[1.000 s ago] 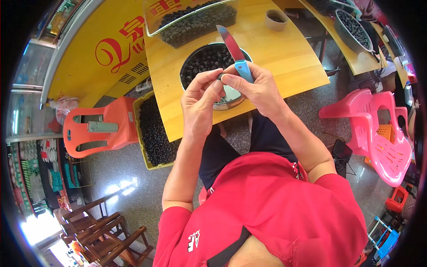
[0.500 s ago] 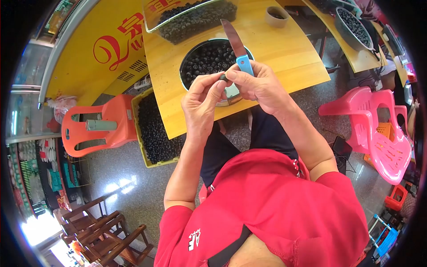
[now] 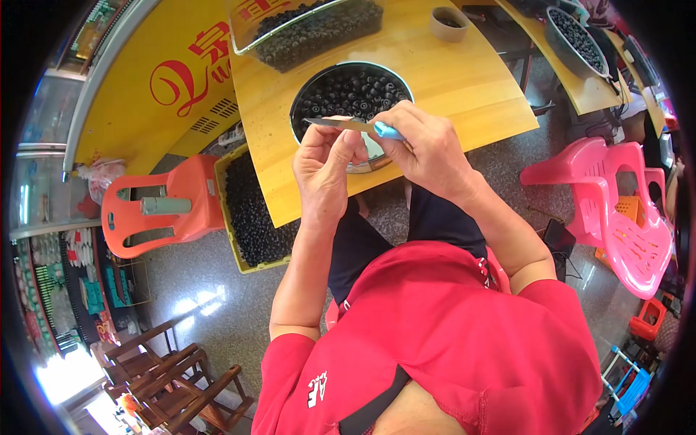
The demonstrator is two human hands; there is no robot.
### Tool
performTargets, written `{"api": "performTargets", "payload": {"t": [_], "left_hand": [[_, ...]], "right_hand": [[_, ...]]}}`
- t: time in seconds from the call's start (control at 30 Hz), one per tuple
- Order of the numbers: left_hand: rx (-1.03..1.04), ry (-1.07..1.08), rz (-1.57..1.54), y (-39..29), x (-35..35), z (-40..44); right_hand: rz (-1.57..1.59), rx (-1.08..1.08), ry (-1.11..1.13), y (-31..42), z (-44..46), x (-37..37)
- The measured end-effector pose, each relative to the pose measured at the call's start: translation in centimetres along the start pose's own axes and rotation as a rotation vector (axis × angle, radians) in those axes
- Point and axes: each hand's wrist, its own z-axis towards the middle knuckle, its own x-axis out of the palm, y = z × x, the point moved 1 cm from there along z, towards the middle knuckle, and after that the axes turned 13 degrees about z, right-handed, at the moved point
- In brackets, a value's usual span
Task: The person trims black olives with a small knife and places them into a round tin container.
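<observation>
My right hand (image 3: pixel 431 148) is wrapped round the blue handle of a knife (image 3: pixel 388 131). The blade lies nearly level, pointing left, across the fingertips of my left hand (image 3: pixel 324 165). My left thumb and fingers are pinched together; what they hold is hidden behind the blade and fingers. Both hands are over the near rim of a round metal bowl (image 3: pixel 296 109), which holds many small dark round fruits (image 3: pixel 351 90). The bowl stands on a yellow wooden table (image 3: pixel 464 87).
A clear bin of dark fruits (image 3: pixel 319 32) and a small tub (image 3: pixel 449 25) stand farther back. A yellow crate (image 3: pixel 250 269) of dark fruits sits on the floor at the left, beside an orange chair (image 3: pixel 174 199). Pink chairs (image 3: pixel 594 188) stand at the right.
The knife has swung from upright down to nearly level, with its blade now at my left fingertips. My right hand has turned with it. The small dark piece between my fingertips no longer shows.
</observation>
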Motion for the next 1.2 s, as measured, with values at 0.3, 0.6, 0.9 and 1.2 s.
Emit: {"api": "performTargets", "payload": {"t": [0.3, 0.6, 0.9, 1.2], "left_hand": [[0.015, -0.003, 0.000, -0.1, 0.1, -0.1], [0.035, -0.025, -0.081, -0.6, -0.9, 0.0], [0.150, 0.044, 0.117, -0.8, -0.6, 0.3], [-0.071, 0.153, -0.053, -0.7, -1.9, 1.3]], "right_hand": [[-0.091, -0.032, -0.005, -0.4, -0.1, 0.2], [0.179, 0.178, -0.087, -1.5, 0.0, 0.4], [0.869, 0.615, 0.015, 1.0, 1.2, 0.5], [1.003, 0.709, 0.021, 0.2, 1.0, -0.4]]}}
